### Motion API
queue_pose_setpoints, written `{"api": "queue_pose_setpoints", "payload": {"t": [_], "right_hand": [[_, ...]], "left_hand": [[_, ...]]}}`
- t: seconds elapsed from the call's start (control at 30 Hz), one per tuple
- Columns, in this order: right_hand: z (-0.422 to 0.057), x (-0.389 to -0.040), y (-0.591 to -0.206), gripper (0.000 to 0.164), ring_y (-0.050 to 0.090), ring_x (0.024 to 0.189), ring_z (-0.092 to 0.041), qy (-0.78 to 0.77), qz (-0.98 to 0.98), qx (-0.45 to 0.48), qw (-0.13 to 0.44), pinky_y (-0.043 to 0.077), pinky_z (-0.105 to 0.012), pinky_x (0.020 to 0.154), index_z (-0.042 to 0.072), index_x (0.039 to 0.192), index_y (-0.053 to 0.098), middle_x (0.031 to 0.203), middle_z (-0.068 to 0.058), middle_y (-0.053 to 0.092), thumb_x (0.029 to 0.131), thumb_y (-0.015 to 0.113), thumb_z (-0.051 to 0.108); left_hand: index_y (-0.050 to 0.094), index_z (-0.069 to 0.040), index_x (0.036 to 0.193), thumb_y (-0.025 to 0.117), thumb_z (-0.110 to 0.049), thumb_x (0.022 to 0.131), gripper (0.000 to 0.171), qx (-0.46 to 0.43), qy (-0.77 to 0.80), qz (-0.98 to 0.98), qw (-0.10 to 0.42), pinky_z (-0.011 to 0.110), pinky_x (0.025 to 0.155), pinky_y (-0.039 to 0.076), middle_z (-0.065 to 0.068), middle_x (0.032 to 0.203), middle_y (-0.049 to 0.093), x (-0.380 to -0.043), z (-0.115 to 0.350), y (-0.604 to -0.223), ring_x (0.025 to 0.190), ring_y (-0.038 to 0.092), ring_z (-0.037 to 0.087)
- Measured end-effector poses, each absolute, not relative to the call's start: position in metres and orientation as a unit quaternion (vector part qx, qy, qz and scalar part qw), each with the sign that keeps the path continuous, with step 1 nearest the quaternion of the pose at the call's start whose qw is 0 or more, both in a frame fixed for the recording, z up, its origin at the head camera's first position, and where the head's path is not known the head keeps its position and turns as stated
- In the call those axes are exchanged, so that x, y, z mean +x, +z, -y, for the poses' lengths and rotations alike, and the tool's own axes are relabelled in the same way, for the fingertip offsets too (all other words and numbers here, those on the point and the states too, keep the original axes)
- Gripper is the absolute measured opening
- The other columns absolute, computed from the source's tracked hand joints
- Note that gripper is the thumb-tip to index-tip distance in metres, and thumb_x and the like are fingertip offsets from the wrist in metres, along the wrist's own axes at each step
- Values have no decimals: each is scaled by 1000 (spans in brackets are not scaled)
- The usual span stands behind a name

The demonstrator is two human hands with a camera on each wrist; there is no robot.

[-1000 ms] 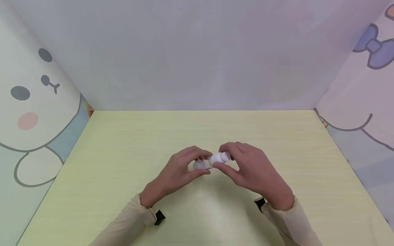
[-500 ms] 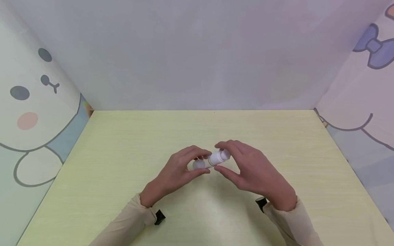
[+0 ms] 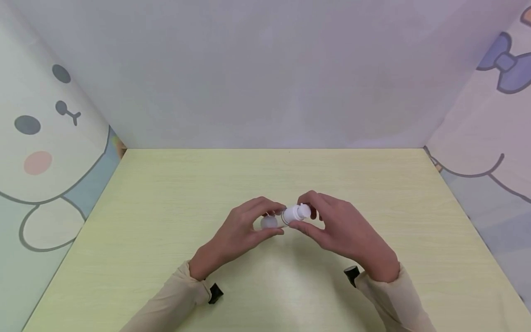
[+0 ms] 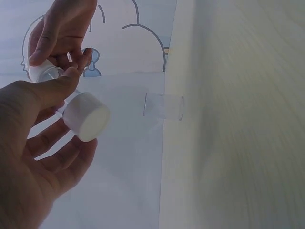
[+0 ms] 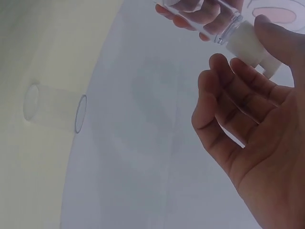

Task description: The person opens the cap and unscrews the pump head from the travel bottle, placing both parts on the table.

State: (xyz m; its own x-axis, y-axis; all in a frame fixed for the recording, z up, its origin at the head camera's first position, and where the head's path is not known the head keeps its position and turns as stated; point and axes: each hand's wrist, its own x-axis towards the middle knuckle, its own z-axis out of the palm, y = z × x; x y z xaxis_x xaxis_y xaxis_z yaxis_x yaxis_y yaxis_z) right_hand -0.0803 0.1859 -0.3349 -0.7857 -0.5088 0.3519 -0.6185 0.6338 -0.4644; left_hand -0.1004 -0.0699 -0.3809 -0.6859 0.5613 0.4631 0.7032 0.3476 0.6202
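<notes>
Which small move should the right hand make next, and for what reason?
Probably a slight twist of the pump, direction unclear, because the right hand pinches it while the left hand holds the bottle.

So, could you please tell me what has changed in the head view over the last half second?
The right hand has drawn its forefinger back to its right and curled it in; thumb and forefinger now close about the white pump top, where they were spread apart before. The left hand stays put, holding the clear bottle in the same tilted position.
</notes>
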Motion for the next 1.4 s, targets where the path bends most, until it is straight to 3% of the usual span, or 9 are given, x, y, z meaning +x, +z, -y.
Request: {"api": "queue_pose_setpoints", "payload": {"t": [0.17,0.4,0.5,0.63,0.73,0.9,1.2,1.4], "right_hand": [[-189,-86,-334,32,60,89,-9,369,865,337,29,51,-24,75,25,118,58,105,20,61,94,80,22],[-192,-92,-337,38,59,105,-5,411,832,373,-8,54,-27,84,22,128,57,119,15,61,97,71,4],[-192,-93,-338,43,61,103,-7,415,830,372,-10,56,-28,84,18,133,55,123,9,62,96,71,3],[-193,-92,-340,49,64,94,-9,417,847,330,-28,57,-27,79,19,136,50,120,7,63,95,78,16],[-193,-91,-341,45,63,85,-8,416,859,293,-44,55,-25,72,22,128,51,107,11,65,93,81,26],[-190,-91,-345,37,61,73,-7,423,860,282,-37,53,-24,66,21,113,53,94,11,65,91,83,24],[-188,-92,-342,35,61,97,-14,517,796,308,-57,60,-30,80,25,121,58,111,6,62,95,78,13],[-191,-90,-339,37,61,107,-16,537,770,336,-76,60,-31,85,20,132,57,123,2,59,100,67,4]], "left_hand": [[69,-15,126,89,-21,84,46,-388,-423,814,87,27,84,59,-6,113,72,-101,70,-381,98,66,9],[69,-15,126,88,-21,85,46,-396,-425,808,95,26,83,59,-4,113,72,-101,69,-381,97,66,10],[69,-15,126,88,-22,85,46,-394,-424,810,93,26,83,59,-4,114,72,-101,69,-381,97,67,10],[69,-16,126,88,-23,85,46,-385,-425,815,82,24,84,58,-6,114,72,-100,69,-379,98,66,8],[69,-15,126,88,-23,85,46,-386,-426,814,81,23,85,58,-6,114,72,-100,68,-379,98,66,8],[69,-15,126,88,-23,85,46,-388,-427,813,81,23,85,58,-6,115,72,-99,68,-379,99,66,9],[69,-17,127,88,-21,85,46,-385,-456,799,69,23,84,59,-6,115,72,-99,68,-380,99,66,8],[69,-17,128,87,-20,86,46,-387,-469,791,70,25,85,59,-4,115,72,-99,68,-380,98,67,8]]}}
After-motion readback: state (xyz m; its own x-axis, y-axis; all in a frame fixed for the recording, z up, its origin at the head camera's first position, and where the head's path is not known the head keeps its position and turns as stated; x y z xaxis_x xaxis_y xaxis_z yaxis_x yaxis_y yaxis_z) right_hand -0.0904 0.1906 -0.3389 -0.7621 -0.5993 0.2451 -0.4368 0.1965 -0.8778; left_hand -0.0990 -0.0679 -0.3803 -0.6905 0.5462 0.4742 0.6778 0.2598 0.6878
